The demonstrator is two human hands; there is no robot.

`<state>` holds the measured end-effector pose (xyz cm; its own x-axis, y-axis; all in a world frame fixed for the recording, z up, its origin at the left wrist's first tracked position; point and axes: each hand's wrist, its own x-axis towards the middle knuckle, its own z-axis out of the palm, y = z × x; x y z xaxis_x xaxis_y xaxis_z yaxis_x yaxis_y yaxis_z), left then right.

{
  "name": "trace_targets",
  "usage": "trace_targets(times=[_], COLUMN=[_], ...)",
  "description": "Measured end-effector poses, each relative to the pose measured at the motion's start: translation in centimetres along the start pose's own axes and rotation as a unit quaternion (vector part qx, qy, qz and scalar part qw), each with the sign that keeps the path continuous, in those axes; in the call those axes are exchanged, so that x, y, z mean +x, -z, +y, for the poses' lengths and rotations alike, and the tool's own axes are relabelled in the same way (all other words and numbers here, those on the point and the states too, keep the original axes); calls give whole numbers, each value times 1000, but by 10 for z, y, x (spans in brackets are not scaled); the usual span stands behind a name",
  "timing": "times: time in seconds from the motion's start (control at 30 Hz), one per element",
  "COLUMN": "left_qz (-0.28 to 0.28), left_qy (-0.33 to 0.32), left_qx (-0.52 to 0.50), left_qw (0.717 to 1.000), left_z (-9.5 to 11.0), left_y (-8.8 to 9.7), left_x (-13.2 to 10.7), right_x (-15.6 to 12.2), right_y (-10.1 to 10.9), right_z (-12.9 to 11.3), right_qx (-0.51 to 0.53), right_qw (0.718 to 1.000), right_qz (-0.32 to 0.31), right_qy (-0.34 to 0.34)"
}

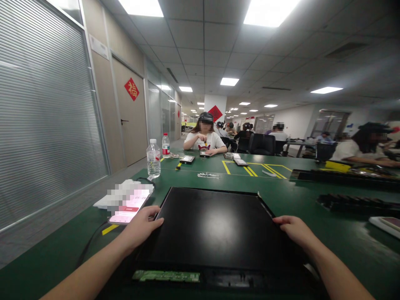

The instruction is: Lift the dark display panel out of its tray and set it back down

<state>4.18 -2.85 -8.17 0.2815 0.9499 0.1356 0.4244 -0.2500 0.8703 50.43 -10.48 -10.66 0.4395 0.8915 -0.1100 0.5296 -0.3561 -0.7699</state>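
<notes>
A black flat display panel point(215, 229) lies screen up in front of me, with a bright reflection on its surface. Along its near edge a green circuit board point(166, 276) is exposed. My left hand point(145, 223) grips the panel's left edge, thumb on top and fingers partly hidden beyond the rim. At the right edge, my right hand point(292, 227) pinches the frame between thumb and fingers. A phone point(133, 203) with a lit screen rests just beyond my left hand, beside a white crumpled wrapper point(109, 196).
Two plastic bottles, one clear point(153, 160) and one red-capped point(166, 146), stand at the back left. Across the green table point(193, 166) a person point(204, 135) handles a small drive. Black strips point(359, 204) and a white device point(386, 225) lie at right.
</notes>
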Motion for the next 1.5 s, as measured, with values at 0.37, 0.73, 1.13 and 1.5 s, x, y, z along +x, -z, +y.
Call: trace_targets(times=[0.37,0.73,1.13,1.5], left_qz=[22,32,-9,-197], left_qy=[1,15,-22,-112], left_qx=[64,136,222,256], left_qw=[998,990,975,940], left_z=[-16,-23,-12,3], left_y=[1,1,5,32], left_x=[7,8,2,-12], right_x=[2,2,-1,-2], right_y=[-1,-4,-6,-5], right_z=[2,0,-6,-12], right_qx=[6,0,-21,-43], right_qw=[1000,999,999,998], right_qz=[22,28,44,42], right_qy=[-4,-17,-17,-21])
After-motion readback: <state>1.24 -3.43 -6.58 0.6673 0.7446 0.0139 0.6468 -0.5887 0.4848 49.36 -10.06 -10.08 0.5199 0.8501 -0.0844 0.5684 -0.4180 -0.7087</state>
